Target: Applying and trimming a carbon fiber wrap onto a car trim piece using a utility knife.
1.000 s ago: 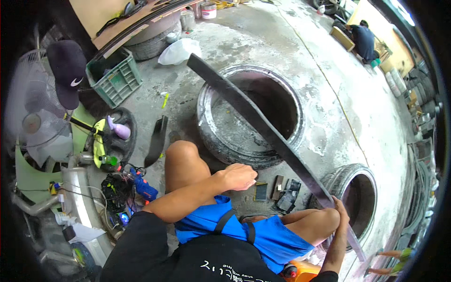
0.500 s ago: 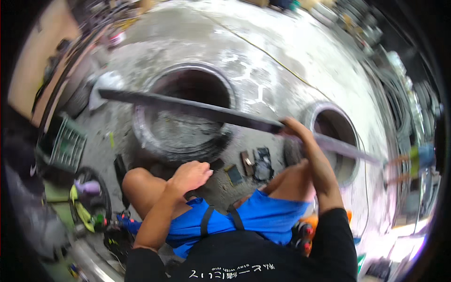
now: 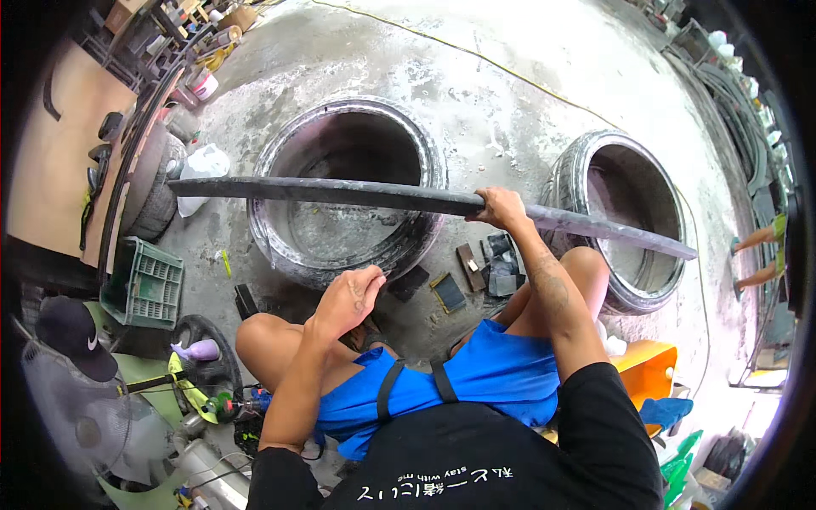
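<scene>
With the central tire (image 3: 293,259) as reference, the long strip (image 3: 340,192) extends over its opening from left to right and continues over the second tire (image 3: 629,302), located to the right. The plastic bag (image 3: 206,159) is to the left, the crate (image 3: 153,253) to the near left, and the cable (image 3: 476,53) beyond the far side. At the near right lie the flat block (image 3: 448,293) and, just beside it, the narrow block (image 3: 470,269).

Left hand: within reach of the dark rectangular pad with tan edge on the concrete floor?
Probably yes: the left hand looks close to the pad; the long dark bar crosses beyond both, leaving the way free.
</scene>
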A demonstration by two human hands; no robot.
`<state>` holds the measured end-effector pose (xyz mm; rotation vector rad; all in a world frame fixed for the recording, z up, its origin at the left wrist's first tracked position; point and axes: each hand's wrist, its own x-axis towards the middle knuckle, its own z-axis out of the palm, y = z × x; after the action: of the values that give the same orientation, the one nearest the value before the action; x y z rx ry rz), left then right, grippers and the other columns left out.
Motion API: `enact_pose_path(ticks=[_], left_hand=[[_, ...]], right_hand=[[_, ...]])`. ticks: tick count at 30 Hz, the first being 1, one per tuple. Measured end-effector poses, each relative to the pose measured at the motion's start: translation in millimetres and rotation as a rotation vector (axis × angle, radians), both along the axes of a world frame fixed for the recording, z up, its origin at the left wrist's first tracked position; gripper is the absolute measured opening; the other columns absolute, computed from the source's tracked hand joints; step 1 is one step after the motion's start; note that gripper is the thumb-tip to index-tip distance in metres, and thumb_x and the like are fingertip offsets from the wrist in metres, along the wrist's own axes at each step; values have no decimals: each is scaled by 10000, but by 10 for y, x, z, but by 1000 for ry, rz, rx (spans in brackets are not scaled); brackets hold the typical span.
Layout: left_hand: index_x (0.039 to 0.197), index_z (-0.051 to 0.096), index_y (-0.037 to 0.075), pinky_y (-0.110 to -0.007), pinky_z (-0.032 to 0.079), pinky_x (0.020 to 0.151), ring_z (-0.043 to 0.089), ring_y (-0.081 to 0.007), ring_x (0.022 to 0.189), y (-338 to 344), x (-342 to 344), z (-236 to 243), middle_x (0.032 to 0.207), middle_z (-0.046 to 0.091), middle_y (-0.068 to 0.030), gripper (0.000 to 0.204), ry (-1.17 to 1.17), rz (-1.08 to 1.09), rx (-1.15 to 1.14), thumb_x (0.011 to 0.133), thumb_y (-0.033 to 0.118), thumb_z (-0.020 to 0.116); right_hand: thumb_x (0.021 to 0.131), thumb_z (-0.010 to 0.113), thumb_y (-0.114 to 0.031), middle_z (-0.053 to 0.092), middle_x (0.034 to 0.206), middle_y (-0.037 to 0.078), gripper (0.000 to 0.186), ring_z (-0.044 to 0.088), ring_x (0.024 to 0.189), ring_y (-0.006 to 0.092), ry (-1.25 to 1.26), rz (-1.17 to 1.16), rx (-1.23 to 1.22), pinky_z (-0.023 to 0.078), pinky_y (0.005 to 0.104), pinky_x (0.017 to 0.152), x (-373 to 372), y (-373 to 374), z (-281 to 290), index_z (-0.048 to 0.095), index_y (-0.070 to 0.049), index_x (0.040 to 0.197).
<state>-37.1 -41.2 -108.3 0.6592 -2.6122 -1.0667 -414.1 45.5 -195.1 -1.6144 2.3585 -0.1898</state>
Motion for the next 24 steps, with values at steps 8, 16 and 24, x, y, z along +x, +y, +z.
enact_pose_path(ticks=[8, 16, 24], left_hand=[[1027, 669, 72, -548, 498, 757, 638, -482, 894, -294, -1020, -47, 937, 681, -253, 273, -94, -78, 3, 1018, 317, 550], [1009, 704, 17, -433, 533, 742, 711, -365, 839, -509, -1834, -404, 846, 706, -210, 243, -98, -53, -129, 971, 244, 626], [937, 753, -4, -358, 512, 606, 646, -183, 590, -709, -2167, -250, 649, 660, -141, 249, -339, -179, -9, 903, 215, 641]], right_hand=[[715, 845, -513, 744, 969, 136, 512, 706, 981, 336, 48, -36, -168, 547, 468, 830, -12, 58, -116, 724, -123, 1023], [698, 812, -353, 741, 894, 153, 311, 721, 901, 329, 32, 6, -224, 560, 453, 784, 61, -102, -176, 731, -107, 871], [681, 853, -373, 736, 846, 132, 341, 726, 866, 327, -42, -36, -148, 571, 453, 777, 10, -52, -167, 727, -124, 877]])
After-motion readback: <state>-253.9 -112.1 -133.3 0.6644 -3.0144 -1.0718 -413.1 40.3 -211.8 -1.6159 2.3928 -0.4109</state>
